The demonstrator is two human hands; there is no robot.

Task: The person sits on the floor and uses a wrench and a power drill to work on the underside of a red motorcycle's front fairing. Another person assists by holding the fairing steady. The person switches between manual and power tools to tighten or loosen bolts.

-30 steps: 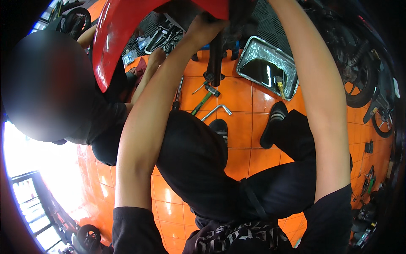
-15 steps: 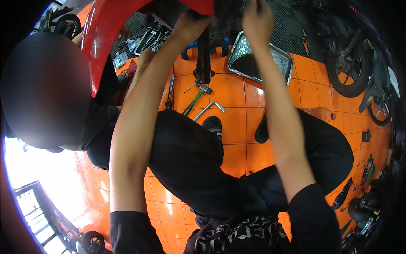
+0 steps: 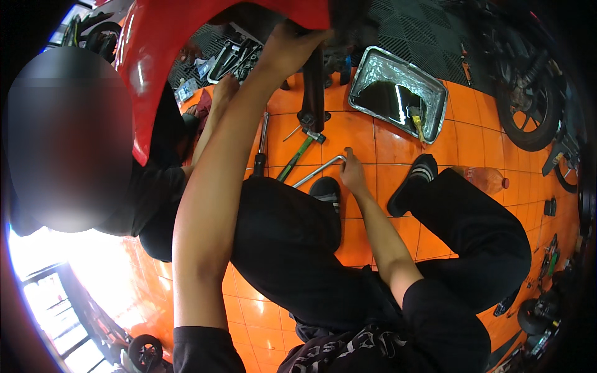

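Observation:
My left hand [image 3: 289,50] is curled up at the underside of the red fairing [image 3: 134,84], its fingertips mostly hidden there, beside a dark fork tube [image 3: 314,90]. My right hand [image 3: 353,171] has come down to the floor and closes on the bent end of a silver L-shaped wrench [image 3: 317,173]. Just left of that lie a green-handled mallet [image 3: 293,160] and a long black-handled tool [image 3: 259,158]. Beyond my right hand is a metal tray [image 3: 438,99] with dark liquid and a yellow-handled brush [image 3: 416,124].
A co-worker [image 3: 68,149] crouches at left, an arm [image 3: 217,105] reaching under the fairing toward a tool tray [image 3: 217,68]. A plastic bottle [image 3: 485,179] lies by my right leg. A motorcycle wheel [image 3: 527,118] stands at right, a dark mat [image 3: 416,37] at the back.
My right hand has swung down from up beside the fairing to the L-shaped wrench on the floor. My left hand stays up at the fairing; the view has shifted slightly.

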